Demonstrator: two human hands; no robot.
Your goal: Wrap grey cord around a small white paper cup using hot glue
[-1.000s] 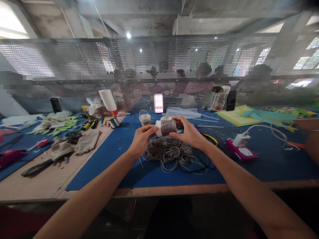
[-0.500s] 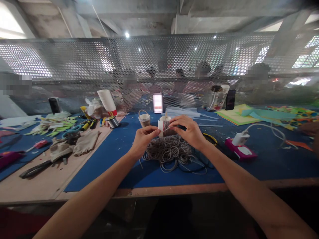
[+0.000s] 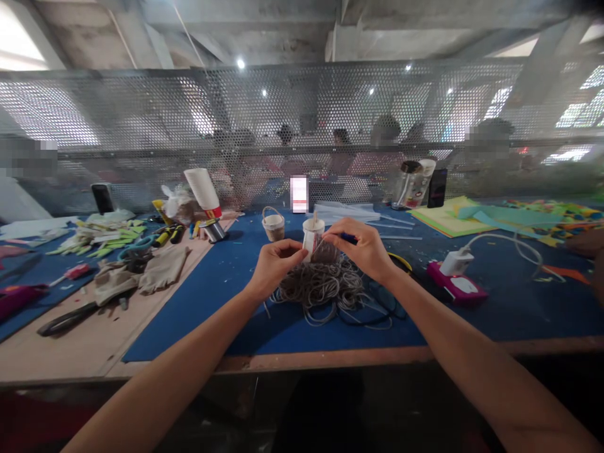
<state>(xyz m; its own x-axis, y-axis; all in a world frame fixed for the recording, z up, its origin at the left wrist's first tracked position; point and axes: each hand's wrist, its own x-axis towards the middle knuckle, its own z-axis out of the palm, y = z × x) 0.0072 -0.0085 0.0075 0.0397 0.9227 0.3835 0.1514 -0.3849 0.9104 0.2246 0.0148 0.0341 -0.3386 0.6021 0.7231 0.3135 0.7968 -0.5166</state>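
A white paper cup (image 3: 309, 241) stands upright in the middle, partly wrapped in grey-brown cord, with a thin stick rising at its rim. My left hand (image 3: 276, 267) is closed on the cup's left side between thumb and fingers. On its right, my right hand (image 3: 361, 248) pinches a thin strand of cord (image 3: 319, 244) that runs to the cup wall. A dark blue object, its kind unclear, shows under the right fingers. Beneath both hands lies a loose heap of grey cord (image 3: 325, 286). A small wrapped cup with a handle (image 3: 274, 228) stands behind my left hand.
At left are stacked paper cups (image 3: 202, 189), work gloves (image 3: 163, 270), scissors (image 3: 134, 247) and paper strips. A magenta power block (image 3: 455, 283) with a charger sits at right. Clear strips (image 3: 346, 212), a lit phone (image 3: 299, 194) and a perforated screen (image 3: 302, 113) stand behind.
The cup has turned from lying tilted to upright in my left hand. My right hand has drawn slightly away from it, with the cord strand pulled out from the wall.
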